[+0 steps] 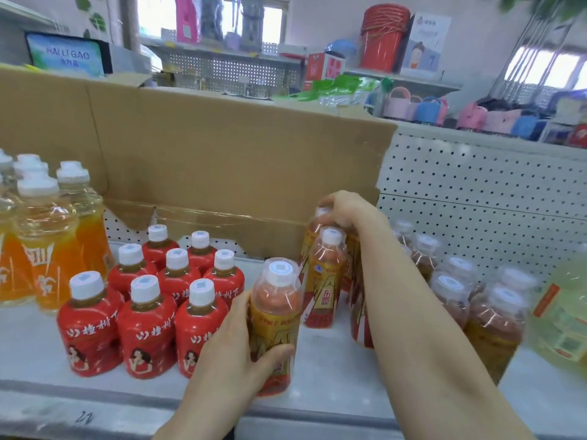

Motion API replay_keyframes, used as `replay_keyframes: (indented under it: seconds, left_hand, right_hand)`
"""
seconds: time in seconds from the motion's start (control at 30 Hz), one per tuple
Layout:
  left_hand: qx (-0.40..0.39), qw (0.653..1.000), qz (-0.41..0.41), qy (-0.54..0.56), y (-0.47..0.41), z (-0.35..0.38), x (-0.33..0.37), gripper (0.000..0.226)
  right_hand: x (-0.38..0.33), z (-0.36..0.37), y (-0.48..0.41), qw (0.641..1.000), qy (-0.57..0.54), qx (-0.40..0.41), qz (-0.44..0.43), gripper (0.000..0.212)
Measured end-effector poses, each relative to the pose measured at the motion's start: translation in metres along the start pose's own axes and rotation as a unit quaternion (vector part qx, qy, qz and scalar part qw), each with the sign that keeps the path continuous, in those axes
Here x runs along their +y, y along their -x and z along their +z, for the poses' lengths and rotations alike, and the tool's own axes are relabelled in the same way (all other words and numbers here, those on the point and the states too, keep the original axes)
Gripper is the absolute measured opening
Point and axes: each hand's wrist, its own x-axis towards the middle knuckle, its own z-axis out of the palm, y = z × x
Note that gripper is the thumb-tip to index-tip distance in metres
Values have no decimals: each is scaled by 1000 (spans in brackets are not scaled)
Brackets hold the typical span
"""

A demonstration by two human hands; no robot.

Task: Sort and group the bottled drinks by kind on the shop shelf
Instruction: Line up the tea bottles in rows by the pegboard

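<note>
A gold-labelled bottle with a clear dome cap stands at the shelf's front, and my left hand grips its lower body. My right hand holds the top of another gold bottle at the back. A third gold bottle stands just in front of that one. Several red-labelled bottles form a block to the left. More gold bottles stand to the right of my right forearm.
Tall orange-labelled bottles stand at far left. A cardboard sheet leans against the pegboard back wall. A large pale green jug sits at far right. The white shelf has bare room at its front edge.
</note>
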Motion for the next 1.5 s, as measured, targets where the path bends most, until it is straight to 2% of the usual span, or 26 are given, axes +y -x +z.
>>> replay_keyframes:
  seconds: [0.13,0.23,0.33,0.47,0.63,0.8,0.9,0.93,1.0,1.03,1.1,1.2,1.33,1.43,1.5]
  left_hand:
    - [5,1000,5,6,2,1,0,74]
    - [12,1000,5,4,3,3,-2,77]
    - [5,1000,4,12,4,4,-4,76]
    - [-23,998,3,53,-2,7,-4,73]
    - [-79,994,15,71,-14,30,6,72]
    - [-27,995,68,63,-21,65,20,83]
    - [-50,995,42,73,-32,65,14,125]
    - [-83,993,17,83,-39,63,12,137]
    - [-151,978,-32,141,-50,63,12,145]
    - [-173,969,-33,176,-54,65,12,139]
    - [-165,966,-9,196,-56,72,14,117]
    - [-147,965,20,218,-51,83,16,95]
    - [-136,959,4,250,-45,91,20,84]
    - [-137,959,-7,249,-41,95,21,76]
    - [-120,964,-12,237,-35,97,23,81]
  right_hand:
    - [8,-3,17,999,30,-4,22,36]
    - [4,-2,31,999,-13,2,53,34]
    - [-1,-3,55,999,-13,19,34,38]
    - [6,14,104,976,-107,188,-27,42]
    - [23,53,176,898,-198,386,-73,28]
    - [49,88,203,872,-129,467,-69,25]
    - [75,79,209,830,-17,554,-57,24]
    - [85,74,208,829,15,558,-35,27]
    - [101,66,202,858,53,509,30,42]
    - [106,66,198,875,64,477,51,49]
    - [115,69,193,889,95,445,54,55]
    - [127,73,191,884,115,452,28,47]
    - [132,70,192,883,100,459,-6,43]
    - [144,68,198,872,32,487,-50,39]
    - [160,67,206,855,-22,516,-49,37]
